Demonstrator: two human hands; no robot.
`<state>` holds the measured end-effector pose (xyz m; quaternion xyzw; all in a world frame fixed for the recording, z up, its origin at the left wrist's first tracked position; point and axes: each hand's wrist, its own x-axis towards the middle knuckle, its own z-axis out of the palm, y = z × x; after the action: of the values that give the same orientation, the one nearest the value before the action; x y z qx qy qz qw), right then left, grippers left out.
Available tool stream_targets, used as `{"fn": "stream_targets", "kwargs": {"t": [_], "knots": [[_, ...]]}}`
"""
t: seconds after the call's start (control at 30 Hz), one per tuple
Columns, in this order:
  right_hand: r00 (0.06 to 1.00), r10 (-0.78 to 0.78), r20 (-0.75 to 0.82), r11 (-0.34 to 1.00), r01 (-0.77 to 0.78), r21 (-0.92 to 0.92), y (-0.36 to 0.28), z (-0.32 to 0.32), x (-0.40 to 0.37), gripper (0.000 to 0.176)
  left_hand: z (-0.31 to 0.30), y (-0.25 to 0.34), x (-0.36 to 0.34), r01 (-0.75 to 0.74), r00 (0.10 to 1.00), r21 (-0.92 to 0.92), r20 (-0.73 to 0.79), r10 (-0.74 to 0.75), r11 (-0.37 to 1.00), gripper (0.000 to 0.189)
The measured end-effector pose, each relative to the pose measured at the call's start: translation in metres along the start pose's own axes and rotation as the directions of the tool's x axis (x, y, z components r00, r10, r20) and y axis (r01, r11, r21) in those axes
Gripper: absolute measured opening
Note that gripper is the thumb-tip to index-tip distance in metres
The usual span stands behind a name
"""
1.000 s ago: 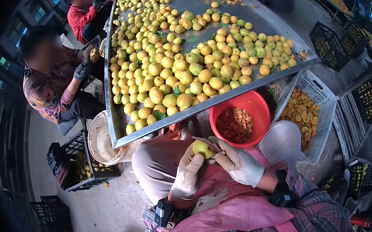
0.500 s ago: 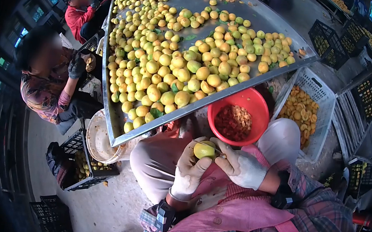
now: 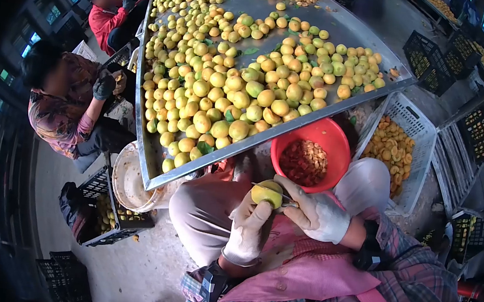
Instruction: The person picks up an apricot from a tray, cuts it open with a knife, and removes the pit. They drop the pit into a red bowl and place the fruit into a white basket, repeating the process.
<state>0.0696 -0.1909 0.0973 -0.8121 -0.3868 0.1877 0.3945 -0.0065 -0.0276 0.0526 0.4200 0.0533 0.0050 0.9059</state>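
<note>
Cupping the fruit [image 3: 267, 195] from below, the left hand [image 3: 248, 226] is closed around it just short of the bowl [image 3: 339, 139], the right hand [image 3: 315, 214] clamped on a knife [image 3: 263, 185] laid across its top; judged light, soft-fleshed and bruisable, it suits a gentle hold by the sides.

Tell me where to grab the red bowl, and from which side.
Grip the red bowl by its right rim, from the white crate side: its far rim meets the metal table edge, and the left hand holding fruit and right hand holding a knife crowd the near rim.
</note>
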Motion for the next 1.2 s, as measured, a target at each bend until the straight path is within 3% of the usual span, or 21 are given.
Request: {"fn": "stream_targets", "kwargs": {"t": [0.03,0.1,0.17,0.2,0.3,0.33,0.4,0.5,0.57,0.6,0.67,0.73,0.77,0.83,0.87,0.93,1.0,1.07,1.1,1.17,1.2], "knots": [[0.999,0.015,0.030,1.000,-0.015,0.001,0.000,-0.001,0.000,0.057,0.001,0.003,0.000,0.000,1.000,-0.003,0.001,0.000,1.000,0.053],[0.998,0.031,0.063,1.000,-0.031,0.003,0.005,0.002,-0.001,0.057,0.006,0.012,-0.001,-0.073,0.996,0.441,-0.011,0.087,0.895,0.050],[0.985,-0.148,-0.091,0.987,0.142,-0.073,0.018,0.012,-0.001,0.056,0.007,0.015,-0.001,-0.101,0.993,0.538,-0.002,0.122,0.837,0.050],[0.985,-0.148,-0.092,0.987,0.142,-0.072,0.021,0.014,-0.001,0.056,0.008,0.015,0.000,-0.130,0.988,0.630,0.014,0.157,0.766,0.050],[0.969,-0.209,-0.131,0.976,0.199,-0.084,0.019,0.014,0.002,0.057,0.011,0.013,0.000,-0.087,0.990,0.519,-0.049,0.131,0.850,0.051],[0.980,-0.148,-0.131,0.988,0.139,-0.073,0.013,0.014,0.001,0.057,0.009,0.010,0.000,-0.086,0.990,0.522,-0.048,0.130,0.848,0.051],[0.988,-0.084,-0.130,0.995,0.077,-0.061,0.011,0.017,-0.002,0.057,0.003,0.000,-0.001,0.033,0.992,0.220,-0.125,-0.005,0.975,0.050],[0.980,-0.088,-0.181,0.996,0.082,-0.040,0.018,0.024,-0.002,0.057,0.008,0.002,0.000,-0.042,0.993,0.330,-0.095,0.077,0.943,0.052],[0.911,-0.291,-0.292,0.954,0.256,-0.155,0.021,0.024,0.001,0.056,0.012,0.008,0.001,-0.077,0.992,0.381,-0.066,0.110,0.921,0.052],[0.911,-0.289,-0.295,0.955,0.253,-0.155,0.021,0.021,0.001,0.056,0.017,0.014,0.001,-0.093,0.989,0.459,-0.062,0.136,0.884,0.052],[0.971,-0.193,-0.139,0.973,0.171,-0.155,0.019,0.013,-0.001,0.054,0.015,0.017,0.002,-0.105,0.986,0.530,-0.052,0.156,0.842,0.052],[0.987,-0.129,-0.094,0.985,0.117,-0.128,0.021,0.010,-0.003,0.054,0.005,0.017,0.005,-0.174,0.972,0.816,0.053,0.229,0.550,0.051],[0.996,-0.071,-0.045,0.993,0.066,-0.102,0.021,0.010,-0.003,0.053,0.008,0.016,0.004,-0.173,0.972,0.817,0.051,0.231,0.550,0.051],[0.978,-0.147,-0.145,0.983,0.128,-0.131,0.020,0.015,-0.001,0.054,0.019,0.016,0.004,-0.099,0.986,0.531,-0.060,0.154,0.841,0.048],[0.945,-0.215,-0.248,0.970,0.177,-0.165,0.019,0.018,-0.001,0.054,0.017,0.014,0.004,-0.098,0.986,0.534,-0.061,0.153,0.840,0.048],[0.942,-0.206,-0.265,0.975,0.175,-0.135,0.018,0.022,0.000,0.056,0.009,0.007,0.003,-0.011,0.993,0.475,-0.098,0.066,0.880,0.051],[0.939,-0.201,-0.279,0.978,0.177,-0.108,0.021,0.024,0.001,0.057,0.010,0.004,0.002,-0.024,0.991,0.468,-0.102,0.081,0.883,0.055],[0.919,-0.271,-0.287,0.951,0.208,-0.230,0.025,0.027,0.001,0.061,0.011,0.004,0.004,0.036,0.988,0.268,-0.152,0.005,0.963,0.050],[0.919,-0.272,-0.286,0.950,0.210,-0.230,0.024,0.026,0.001,0.061,0.016,0.007,0.004,0.035,0.988,0.268,-0.153,0.006,0.963,0.050],[0.979,-0.133,-0.155,0.969,0.095,-0.229,0.023,0.022,-0.003,0.063,0.029,0.015,0.004,-0.009,0.972,0.577,-0.187,0.143,0.817,0.046],[0.980,-0.127,-0.156,0.969,0.089,-0.229,0.024,0.023,-0.004,0.063,0.027,0.012,0.004,-0.006,0.973,0.576,-0.185,0.138,0.818,0.046]]}}
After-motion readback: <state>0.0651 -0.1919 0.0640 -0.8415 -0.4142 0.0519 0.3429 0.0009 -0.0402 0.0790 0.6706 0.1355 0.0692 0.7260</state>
